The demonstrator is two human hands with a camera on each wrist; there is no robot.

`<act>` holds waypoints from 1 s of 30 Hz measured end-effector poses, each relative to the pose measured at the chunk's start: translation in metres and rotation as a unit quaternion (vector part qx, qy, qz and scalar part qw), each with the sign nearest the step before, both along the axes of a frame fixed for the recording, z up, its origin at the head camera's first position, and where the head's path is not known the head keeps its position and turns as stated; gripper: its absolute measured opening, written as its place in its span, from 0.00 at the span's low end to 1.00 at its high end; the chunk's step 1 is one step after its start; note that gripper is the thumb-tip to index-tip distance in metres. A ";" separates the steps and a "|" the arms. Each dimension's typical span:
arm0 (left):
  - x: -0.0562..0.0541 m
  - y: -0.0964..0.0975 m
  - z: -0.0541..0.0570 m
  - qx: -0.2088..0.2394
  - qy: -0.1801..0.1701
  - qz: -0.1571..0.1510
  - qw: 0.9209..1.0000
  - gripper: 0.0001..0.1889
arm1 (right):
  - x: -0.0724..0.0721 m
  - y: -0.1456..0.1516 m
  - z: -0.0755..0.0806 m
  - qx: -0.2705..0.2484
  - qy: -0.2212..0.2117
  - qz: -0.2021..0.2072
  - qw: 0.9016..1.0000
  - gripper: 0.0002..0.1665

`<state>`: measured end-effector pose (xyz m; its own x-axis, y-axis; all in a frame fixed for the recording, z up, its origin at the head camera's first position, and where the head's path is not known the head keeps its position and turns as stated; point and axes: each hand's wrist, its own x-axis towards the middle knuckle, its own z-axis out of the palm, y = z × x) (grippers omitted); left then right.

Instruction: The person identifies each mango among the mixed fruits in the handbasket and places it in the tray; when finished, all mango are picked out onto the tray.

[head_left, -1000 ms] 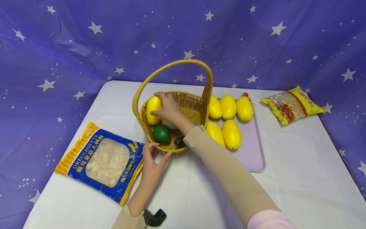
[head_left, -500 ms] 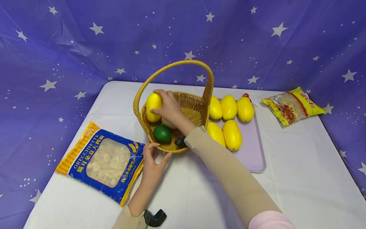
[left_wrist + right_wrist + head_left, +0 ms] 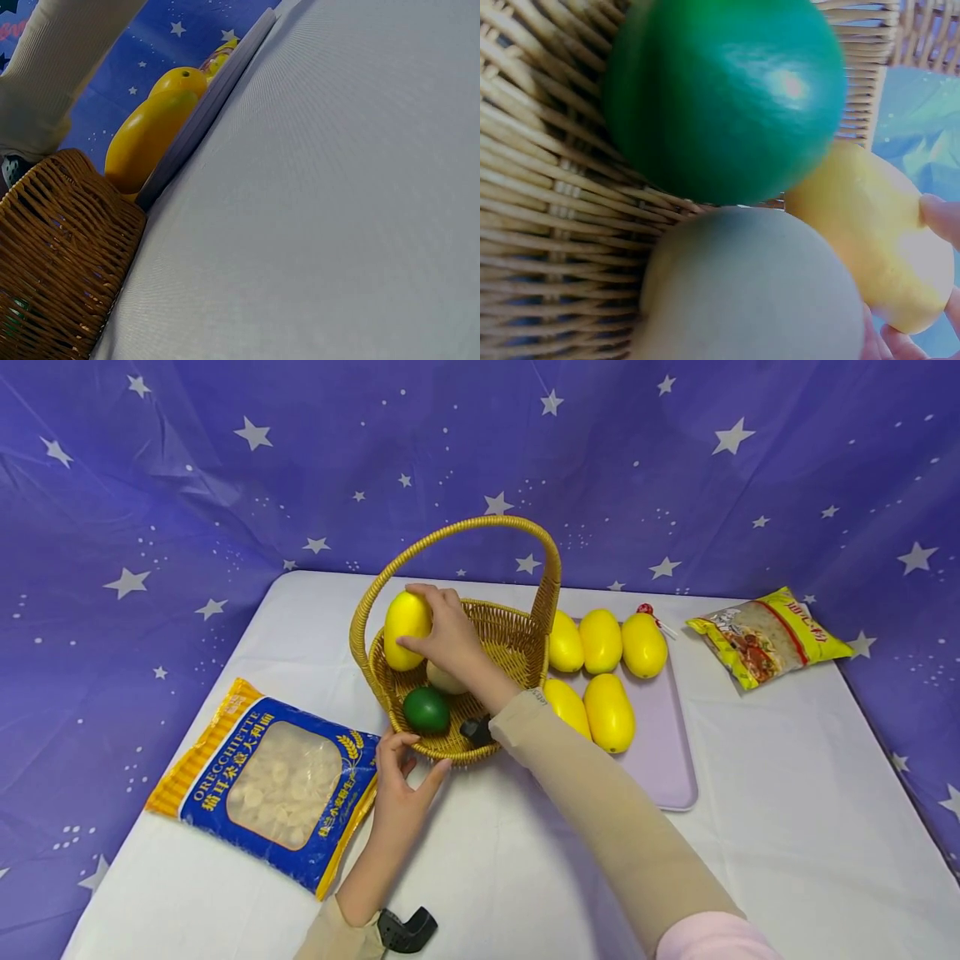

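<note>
In the head view my right hand holds a yellow mango upright, thumb and fingers around it, at the left side of the wicker basket. Below that mango, a dark green round fruit and a pale round fruit lie in the basket. The right wrist view shows the green fruit, the pale fruit and fingertips on the mango. My left hand grips the basket's near-left side at the rim. It is out of the left wrist view, where the basket's wall shows.
Several yellow mangoes lie on a lilac tray right of the basket, with a red lollipop at its back edge. A blue orecchiette bag lies at left, a yellow food packet at back right.
My right hand has raised the mango a little, up toward the basket's rim and slightly right. More of the pale fruit shows. The left hand stays on the basket.
</note>
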<state>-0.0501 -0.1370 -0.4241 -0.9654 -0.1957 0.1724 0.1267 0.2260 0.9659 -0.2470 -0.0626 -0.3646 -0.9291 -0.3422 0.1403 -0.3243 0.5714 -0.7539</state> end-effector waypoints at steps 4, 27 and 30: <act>0.001 0.000 0.000 0.001 -0.004 -0.001 1.000 0.25 | 0.001 0.002 0.006 -0.007 0.006 -0.001 1.000 0.45; 0.002 0.000 0.000 0.009 -0.001 -0.009 1.000 0.25 | 0.022 0.055 0.041 -0.050 0.026 0.019 0.998 0.44; 0.002 0.000 0.000 0.007 0.001 -0.008 1.000 0.25 | 0.028 0.063 0.044 -0.059 0.031 0.026 0.997 0.44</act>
